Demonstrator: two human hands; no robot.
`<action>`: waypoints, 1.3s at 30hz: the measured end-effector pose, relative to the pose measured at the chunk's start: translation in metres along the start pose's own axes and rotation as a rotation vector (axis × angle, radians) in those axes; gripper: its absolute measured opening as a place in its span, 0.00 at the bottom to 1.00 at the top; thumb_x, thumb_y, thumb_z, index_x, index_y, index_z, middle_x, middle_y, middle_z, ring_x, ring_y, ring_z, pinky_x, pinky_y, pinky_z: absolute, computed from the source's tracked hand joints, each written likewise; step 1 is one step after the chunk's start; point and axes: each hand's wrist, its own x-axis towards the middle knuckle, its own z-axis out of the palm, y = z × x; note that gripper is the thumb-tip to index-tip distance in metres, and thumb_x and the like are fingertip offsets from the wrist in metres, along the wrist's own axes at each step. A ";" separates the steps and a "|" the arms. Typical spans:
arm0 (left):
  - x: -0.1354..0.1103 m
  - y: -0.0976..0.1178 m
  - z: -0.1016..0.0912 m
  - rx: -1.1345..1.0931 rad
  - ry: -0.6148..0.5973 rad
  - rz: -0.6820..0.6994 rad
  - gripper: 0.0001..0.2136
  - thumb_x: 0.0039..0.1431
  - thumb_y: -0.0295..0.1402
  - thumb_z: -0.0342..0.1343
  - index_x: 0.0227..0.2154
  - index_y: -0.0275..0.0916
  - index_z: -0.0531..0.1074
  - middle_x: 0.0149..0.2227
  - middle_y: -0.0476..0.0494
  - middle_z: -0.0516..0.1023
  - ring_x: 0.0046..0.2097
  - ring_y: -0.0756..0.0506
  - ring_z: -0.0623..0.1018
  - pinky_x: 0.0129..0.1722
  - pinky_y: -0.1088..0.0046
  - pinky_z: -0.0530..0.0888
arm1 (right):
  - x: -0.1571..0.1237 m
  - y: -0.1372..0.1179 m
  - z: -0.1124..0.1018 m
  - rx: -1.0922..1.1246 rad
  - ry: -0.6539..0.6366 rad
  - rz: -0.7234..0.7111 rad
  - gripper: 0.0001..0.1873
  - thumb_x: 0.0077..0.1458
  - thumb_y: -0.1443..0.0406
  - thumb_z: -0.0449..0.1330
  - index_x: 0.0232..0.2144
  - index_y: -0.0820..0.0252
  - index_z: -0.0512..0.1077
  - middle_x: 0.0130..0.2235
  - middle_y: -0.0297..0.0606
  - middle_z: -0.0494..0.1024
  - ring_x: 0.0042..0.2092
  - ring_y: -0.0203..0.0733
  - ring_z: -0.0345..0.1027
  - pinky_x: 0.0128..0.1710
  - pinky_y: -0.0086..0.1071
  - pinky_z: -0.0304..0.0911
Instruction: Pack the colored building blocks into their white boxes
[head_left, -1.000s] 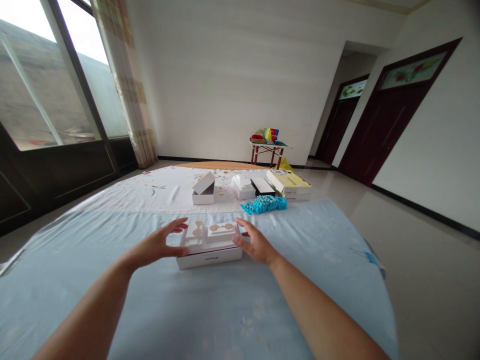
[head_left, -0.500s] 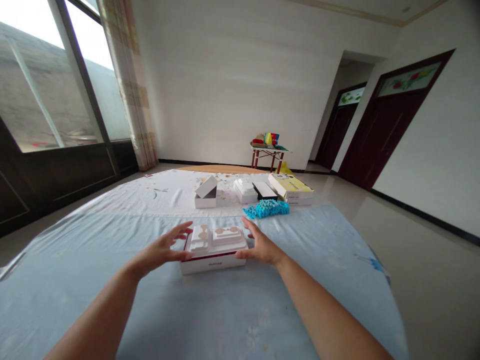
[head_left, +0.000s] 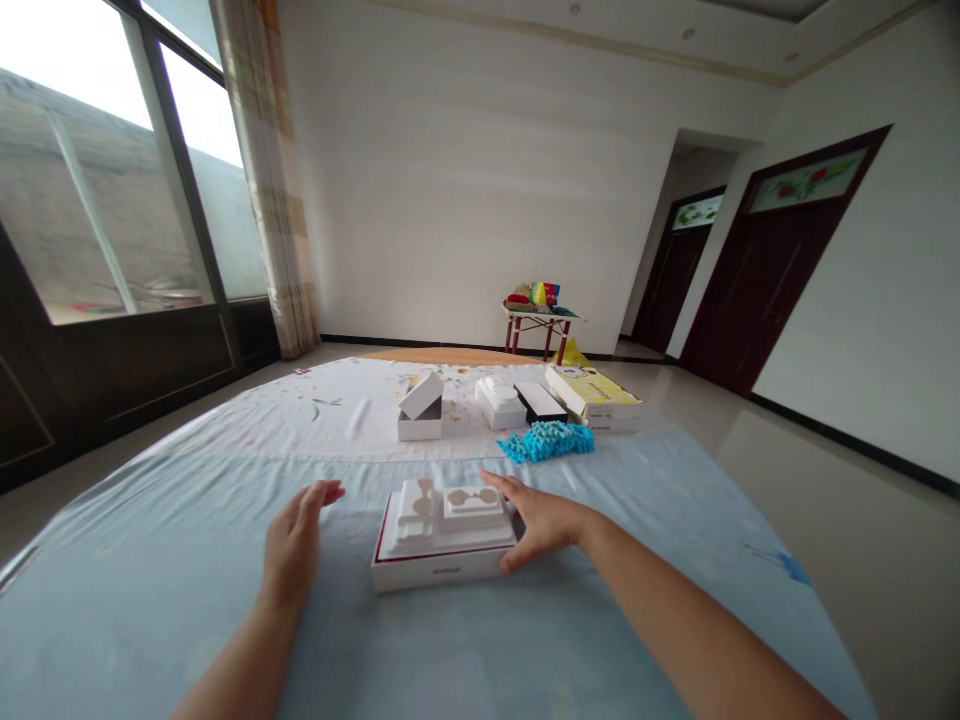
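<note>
A shallow white box [head_left: 442, 572] with a dark red inner edge lies on the blue cloth in front of me. In it sits a white moulded tray [head_left: 442, 533] with raised blocks and beige shapes on top. My right hand [head_left: 544, 522] is around the box's right end, fingers spread, thumb by the front corner; whether it presses on the box I cannot tell. To the left of the box, apart from it, my left hand [head_left: 296, 545] is held with its fingers stretched out and nothing in it.
Farther back on the table stand a small white box [head_left: 420, 428] with a tilted lid, a white box with a moulded tray [head_left: 500, 410], a black-edged white lid [head_left: 541, 402] and a yellow box [head_left: 600, 388]. A blue knobbly cloth [head_left: 551, 441] lies before them.
My left hand has moved left, away from the box. My right hand stays at its right end. The view has tilted up a little.
</note>
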 end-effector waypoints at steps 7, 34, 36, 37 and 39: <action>-0.009 0.005 0.010 0.179 -0.064 0.075 0.20 0.52 0.51 0.47 0.26 0.40 0.75 0.31 0.46 0.79 0.41 0.41 0.75 0.46 0.66 0.67 | -0.009 0.006 -0.002 0.016 0.159 0.008 0.57 0.29 0.58 0.70 0.61 0.51 0.49 0.59 0.44 0.58 0.53 0.49 0.61 0.50 0.38 0.60; -0.012 0.009 0.013 0.138 -0.081 0.023 0.20 0.53 0.50 0.45 0.26 0.39 0.75 0.30 0.45 0.79 0.38 0.42 0.76 0.41 0.68 0.67 | 0.162 0.024 -0.011 -0.253 0.759 0.799 0.57 0.31 0.48 0.65 0.59 0.66 0.48 0.51 0.63 0.63 0.51 0.60 0.63 0.45 0.49 0.59; -0.012 0.008 0.014 0.130 -0.078 0.020 0.20 0.53 0.50 0.45 0.26 0.39 0.75 0.30 0.45 0.79 0.38 0.42 0.76 0.41 0.69 0.67 | 0.172 0.024 -0.009 -0.253 0.717 0.834 0.60 0.31 0.46 0.64 0.60 0.68 0.44 0.53 0.64 0.60 0.53 0.60 0.60 0.45 0.49 0.59; -0.012 0.008 0.014 0.129 -0.076 0.019 0.20 0.53 0.50 0.45 0.26 0.39 0.75 0.30 0.45 0.79 0.38 0.42 0.76 0.41 0.69 0.67 | 0.175 0.024 -0.008 -0.253 0.690 0.859 0.61 0.31 0.46 0.64 0.61 0.68 0.43 0.54 0.64 0.59 0.53 0.60 0.60 0.45 0.49 0.59; -0.012 0.006 0.014 0.127 -0.075 0.017 0.20 0.53 0.49 0.45 0.25 0.39 0.75 0.30 0.45 0.79 0.38 0.43 0.76 0.41 0.69 0.67 | 0.178 0.024 -0.006 -0.261 0.628 0.912 0.63 0.32 0.45 0.63 0.62 0.67 0.39 0.56 0.63 0.56 0.53 0.59 0.59 0.45 0.46 0.59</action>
